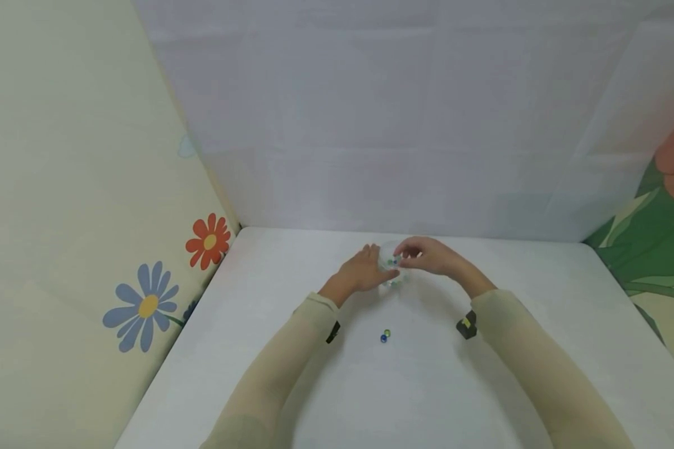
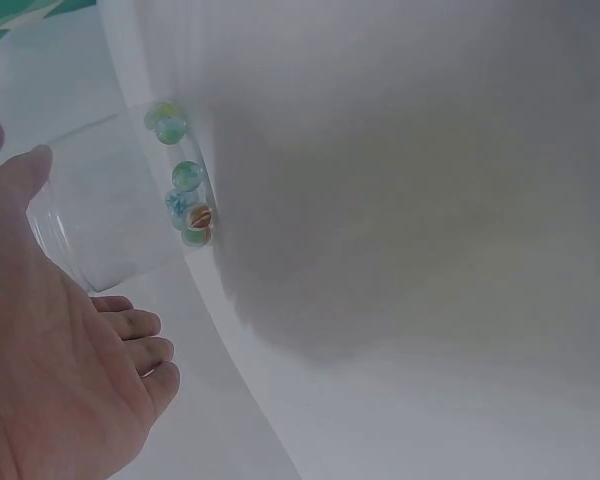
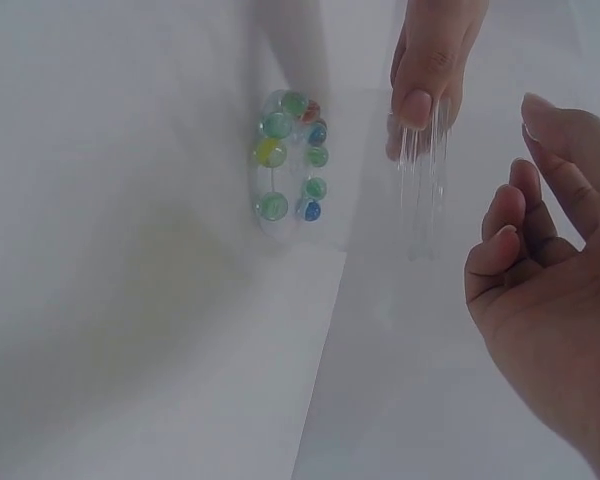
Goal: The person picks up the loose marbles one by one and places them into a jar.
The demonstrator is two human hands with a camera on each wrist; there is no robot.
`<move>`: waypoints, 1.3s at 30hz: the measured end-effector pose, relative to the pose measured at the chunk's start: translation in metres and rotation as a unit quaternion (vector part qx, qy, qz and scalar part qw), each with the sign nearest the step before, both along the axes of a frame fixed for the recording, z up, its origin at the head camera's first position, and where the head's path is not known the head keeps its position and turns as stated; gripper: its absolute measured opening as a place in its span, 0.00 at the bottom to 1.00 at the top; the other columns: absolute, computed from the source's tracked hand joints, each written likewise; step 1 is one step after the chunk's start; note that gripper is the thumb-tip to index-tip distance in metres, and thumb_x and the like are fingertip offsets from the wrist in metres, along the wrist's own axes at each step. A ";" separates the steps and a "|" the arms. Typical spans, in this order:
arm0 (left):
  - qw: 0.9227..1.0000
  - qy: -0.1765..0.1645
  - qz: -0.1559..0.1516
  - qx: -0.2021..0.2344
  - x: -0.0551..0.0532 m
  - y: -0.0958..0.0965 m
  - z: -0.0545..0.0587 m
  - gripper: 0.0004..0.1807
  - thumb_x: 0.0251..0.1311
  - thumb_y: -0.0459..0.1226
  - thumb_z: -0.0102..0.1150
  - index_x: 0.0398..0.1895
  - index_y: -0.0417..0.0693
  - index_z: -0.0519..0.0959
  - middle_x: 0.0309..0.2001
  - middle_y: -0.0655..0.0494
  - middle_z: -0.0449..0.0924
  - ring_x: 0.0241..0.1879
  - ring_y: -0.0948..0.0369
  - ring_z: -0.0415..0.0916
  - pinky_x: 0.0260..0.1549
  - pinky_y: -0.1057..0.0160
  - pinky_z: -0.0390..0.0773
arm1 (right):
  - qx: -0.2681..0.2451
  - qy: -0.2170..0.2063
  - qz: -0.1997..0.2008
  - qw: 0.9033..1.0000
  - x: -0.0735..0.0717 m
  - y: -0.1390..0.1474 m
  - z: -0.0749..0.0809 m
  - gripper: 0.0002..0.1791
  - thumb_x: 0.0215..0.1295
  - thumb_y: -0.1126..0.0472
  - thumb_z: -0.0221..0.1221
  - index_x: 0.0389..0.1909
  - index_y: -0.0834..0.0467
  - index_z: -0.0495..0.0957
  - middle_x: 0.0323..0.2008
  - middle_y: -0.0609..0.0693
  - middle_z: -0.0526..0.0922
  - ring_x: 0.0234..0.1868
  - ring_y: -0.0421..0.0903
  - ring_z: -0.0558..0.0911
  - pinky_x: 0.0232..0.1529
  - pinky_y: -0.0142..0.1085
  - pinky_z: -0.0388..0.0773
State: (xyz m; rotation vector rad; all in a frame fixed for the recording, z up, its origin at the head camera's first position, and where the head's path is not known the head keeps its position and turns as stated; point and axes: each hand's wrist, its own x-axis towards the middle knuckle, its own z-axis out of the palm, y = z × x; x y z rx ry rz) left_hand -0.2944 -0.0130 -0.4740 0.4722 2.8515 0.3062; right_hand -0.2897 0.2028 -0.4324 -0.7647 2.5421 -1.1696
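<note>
A clear jar (image 2: 105,200) stands on the white table with several glass marbles (image 3: 271,152) around the inside of its base, mostly green, with blue, yellow and orange ones among them. My left hand (image 1: 364,269) grips the jar near its rim, the thumb on the near side and the fingers spread round the far side. At the jar's mouth, on the right, is my right hand (image 1: 432,255). Its fingers are loosely bent, and no marble shows between them in the right wrist view.
Two loose marbles lie close together on the table nearer to me, a blue marble (image 1: 384,338) and a yellow-green marble (image 1: 387,333). Behind the table (image 1: 427,386) rises a white cloth backdrop (image 1: 371,125). A flower-printed wall (image 1: 62,187) flanks the left edge.
</note>
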 end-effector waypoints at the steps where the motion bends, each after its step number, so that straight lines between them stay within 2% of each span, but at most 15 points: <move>1: 1.000 0.000 0.000 -0.001 0.000 0.000 0.000 0.57 0.66 0.73 0.38 0.82 0.40 0.42 0.82 0.42 0.42 0.81 0.49 0.42 0.77 0.52 0.53 | 0.002 0.000 -0.005 1.000 -0.001 0.000 0.000 0.16 0.69 0.60 0.64 0.55 0.60 0.81 0.42 0.51 0.81 0.44 0.48 0.78 0.46 0.39 0.77; 18: 1.000 -0.004 0.004 -0.006 -0.001 0.000 -0.001 0.58 0.65 0.74 0.38 0.82 0.41 0.41 0.82 0.43 0.41 0.81 0.50 0.41 0.77 0.52 0.52 | 0.024 -0.013 -0.062 0.998 -0.009 -0.005 -0.004 0.16 0.71 0.56 0.63 0.55 0.58 0.81 0.43 0.53 0.80 0.44 0.49 0.77 0.43 0.39 0.76; 26: 1.000 -0.006 0.004 -0.007 -0.002 -0.001 -0.001 0.58 0.65 0.74 0.38 0.82 0.41 0.41 0.82 0.43 0.41 0.81 0.50 0.42 0.77 0.51 0.53 | 0.025 -0.007 -0.071 0.997 -0.012 -0.006 -0.008 0.16 0.70 0.56 0.63 0.54 0.58 0.81 0.43 0.54 0.80 0.43 0.49 0.77 0.42 0.39 0.77; 32: 1.000 -0.008 0.007 -0.008 -0.002 0.000 -0.002 0.58 0.65 0.74 0.38 0.82 0.42 0.41 0.82 0.43 0.41 0.81 0.50 0.42 0.77 0.51 0.53 | 0.034 0.015 -0.083 0.996 -0.014 -0.007 -0.013 0.16 0.70 0.56 0.63 0.55 0.59 0.81 0.47 0.56 0.80 0.47 0.51 0.78 0.44 0.41 0.78; 39: 1.000 -0.011 0.010 -0.006 -0.002 0.002 -0.003 0.58 0.65 0.74 0.37 0.82 0.43 0.41 0.82 0.45 0.41 0.81 0.51 0.40 0.77 0.51 0.52 | 0.034 0.001 -0.094 0.995 -0.013 -0.005 -0.014 0.18 0.71 0.56 0.62 0.58 0.57 0.79 0.49 0.57 0.79 0.49 0.52 0.78 0.45 0.42 0.79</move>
